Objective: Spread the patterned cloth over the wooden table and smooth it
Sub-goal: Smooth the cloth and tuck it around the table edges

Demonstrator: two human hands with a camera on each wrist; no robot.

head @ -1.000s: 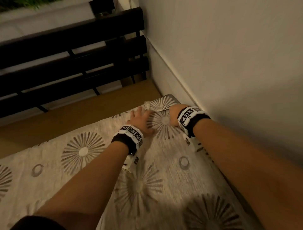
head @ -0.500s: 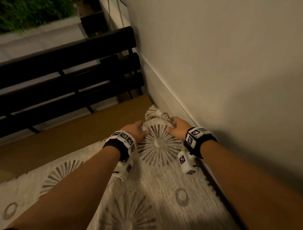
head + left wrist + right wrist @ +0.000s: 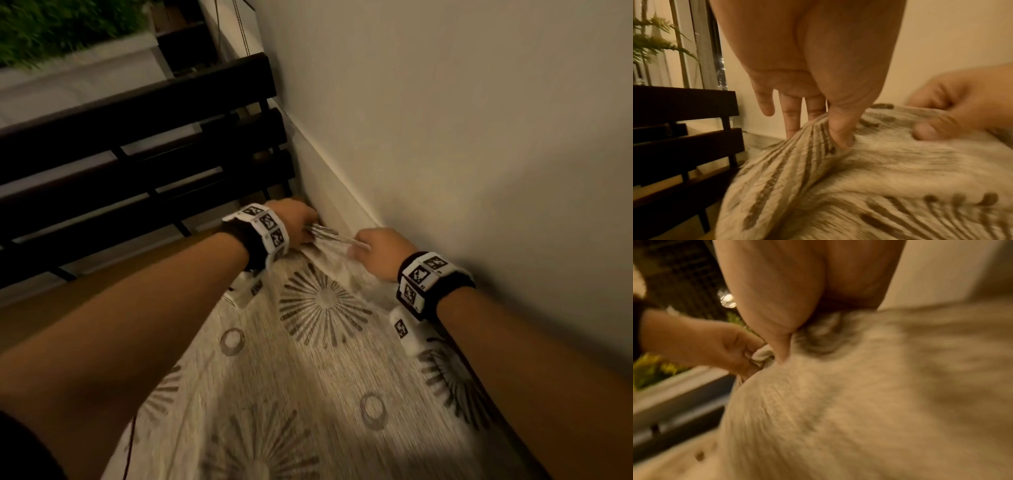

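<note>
Patterned cloth (image 3: 308, 342) lying over the wooden table (image 3: 102, 294), its far corner gathered at the angle where the table meets the wall (image 3: 445, 120). The left hand (image 3: 294, 219) pinches that corner between thumb and forefinger, the remaining fingers (image 3: 791, 116) extended; the right hand (image 3: 380, 253) has its fingers curled into the cloth's edge just beside it, along the wall. Folds radiate from both grips, and bare wood shows to the left of the cloth. The fabric appears thin, soft and light: it bunches readily and probably slides easily on the wood. It is best taken at corner and hem, as here, and drawn taut; a one-sided pull would likely drag it askew. A dark slatted bench (image 3: 137, 154) stands beyond the table.
</note>
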